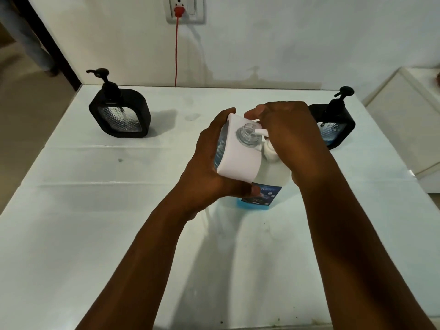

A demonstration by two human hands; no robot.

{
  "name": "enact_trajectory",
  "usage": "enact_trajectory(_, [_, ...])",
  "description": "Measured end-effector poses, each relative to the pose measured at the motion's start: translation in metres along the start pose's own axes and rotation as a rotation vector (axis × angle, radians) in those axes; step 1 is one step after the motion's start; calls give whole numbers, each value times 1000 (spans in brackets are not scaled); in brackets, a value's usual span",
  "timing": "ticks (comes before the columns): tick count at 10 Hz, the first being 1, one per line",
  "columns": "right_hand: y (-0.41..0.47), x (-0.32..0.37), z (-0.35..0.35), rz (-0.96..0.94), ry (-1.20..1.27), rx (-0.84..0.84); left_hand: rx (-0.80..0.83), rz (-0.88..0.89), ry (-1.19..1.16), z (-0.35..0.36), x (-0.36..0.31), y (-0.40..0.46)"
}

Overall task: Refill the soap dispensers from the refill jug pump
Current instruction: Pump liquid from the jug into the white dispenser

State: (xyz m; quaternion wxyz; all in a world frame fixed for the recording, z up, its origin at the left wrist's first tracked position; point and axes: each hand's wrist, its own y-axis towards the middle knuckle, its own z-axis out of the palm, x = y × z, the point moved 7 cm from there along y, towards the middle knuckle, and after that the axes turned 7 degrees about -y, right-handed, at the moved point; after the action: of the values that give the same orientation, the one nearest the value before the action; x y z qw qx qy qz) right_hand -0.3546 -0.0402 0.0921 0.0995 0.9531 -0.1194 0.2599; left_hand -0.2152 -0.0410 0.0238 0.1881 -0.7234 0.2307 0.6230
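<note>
My left hand [209, 167] grips a white soap dispenser [238, 154] with its pump off and its clear threaded neck [246, 134] open, held against the refill jug [266, 186]. The jug is clear with a blue label and a little blue soap at its bottom. My right hand [295, 141] lies curled over the jug's white pump [267, 148], whose spout reaches over the open neck. A black dispenser [120, 113] with its pump on stands at the far left. A second black dispenser [335, 125] stands at the far right, partly hidden behind my right hand.
Everything stands on a white glossy table [119, 210] against a white wall. A red cable [176, 51] hangs from a wall socket [185, 8] to the table's back edge. A white cabinet [409, 129] stands to the right.
</note>
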Motion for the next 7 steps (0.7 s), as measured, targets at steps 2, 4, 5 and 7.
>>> enact_trajectory(2, [1, -3, -2, -10, -8, -5, -12, -5, 14, 1, -4, 0])
enact_trajectory(4, [5, -7, -4, 85, 280, -12, -36, -4, 1, -2, 0, 1])
enact_trajectory(5, [7, -14, 2, 116, 134, 61, -21, -4, -9, 0, 0, 1])
enact_trajectory(7, [6, -18, 13, 169, 85, 149, 11, -13, 9, 3, -2, 0])
